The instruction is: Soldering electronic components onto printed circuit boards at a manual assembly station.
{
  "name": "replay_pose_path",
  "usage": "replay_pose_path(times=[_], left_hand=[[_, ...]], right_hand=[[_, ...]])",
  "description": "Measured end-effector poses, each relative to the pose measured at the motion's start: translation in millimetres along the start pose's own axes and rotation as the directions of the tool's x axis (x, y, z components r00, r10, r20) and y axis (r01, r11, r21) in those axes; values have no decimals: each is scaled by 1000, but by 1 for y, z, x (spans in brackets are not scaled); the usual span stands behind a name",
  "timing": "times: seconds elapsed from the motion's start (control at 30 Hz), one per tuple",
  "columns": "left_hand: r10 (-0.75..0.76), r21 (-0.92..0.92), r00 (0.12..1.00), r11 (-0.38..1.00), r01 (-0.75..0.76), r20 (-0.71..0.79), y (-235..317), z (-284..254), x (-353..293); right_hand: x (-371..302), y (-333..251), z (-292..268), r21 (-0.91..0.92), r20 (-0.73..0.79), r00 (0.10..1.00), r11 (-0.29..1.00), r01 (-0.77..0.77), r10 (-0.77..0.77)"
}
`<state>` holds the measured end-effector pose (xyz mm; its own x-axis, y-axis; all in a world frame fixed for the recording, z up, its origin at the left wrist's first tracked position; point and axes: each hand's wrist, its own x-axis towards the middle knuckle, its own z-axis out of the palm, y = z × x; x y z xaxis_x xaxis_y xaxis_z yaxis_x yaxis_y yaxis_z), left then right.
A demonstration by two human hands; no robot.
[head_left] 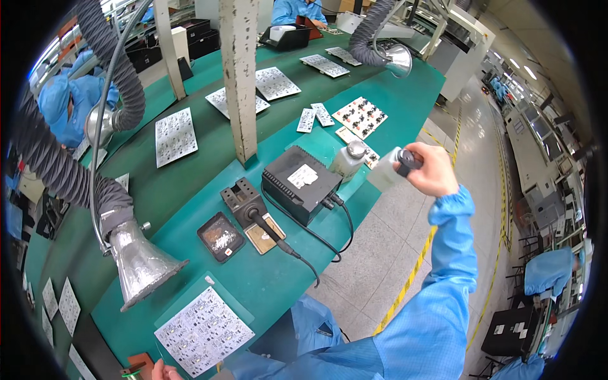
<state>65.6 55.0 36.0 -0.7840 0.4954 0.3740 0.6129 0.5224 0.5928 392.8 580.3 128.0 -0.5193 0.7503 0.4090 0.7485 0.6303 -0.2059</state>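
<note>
My right hand (434, 170) is closed around the black top of a translucent whitish bottle (384, 171), which tilts out past the table's right edge. Close to it on the table stands a second bottle (347, 161) with a silvery metal cap. At the lower edge my left hand (166, 372) shows only its fingertips, pinched together, and a thin wire seems to run up from them. Beside these fingers lies a white circuit board panel (204, 331) on a green mat. A small spool with green (131, 375) is partly cut off near the left hand.
A soldering iron (271, 233) rests in its stand beside a black station box (301, 183) with cables. A small black tray (220, 237) holds white bits. Fume hoods (142, 263) hang low at left; a metal post (239, 82) rises mid-table. More panels lie on the dark belt; co-workers sit beyond.
</note>
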Motion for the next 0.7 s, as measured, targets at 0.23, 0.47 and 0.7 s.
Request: replay_pose_path(times=[0.23,0.47,0.7], left_hand=[[465,-264,817,881,-392,342,66,32,21],[714,-666,635,630,-401,294,204,137,55],[685,-853,670,501,-149,286,244,213,23]], right_hand=[[-43,-96,-29,169,65,971,962,215,-229],[-89,-139,-26,273,130,971,949,160,-202],[-116,-141,-44,321,123,974,937,140,-188]])
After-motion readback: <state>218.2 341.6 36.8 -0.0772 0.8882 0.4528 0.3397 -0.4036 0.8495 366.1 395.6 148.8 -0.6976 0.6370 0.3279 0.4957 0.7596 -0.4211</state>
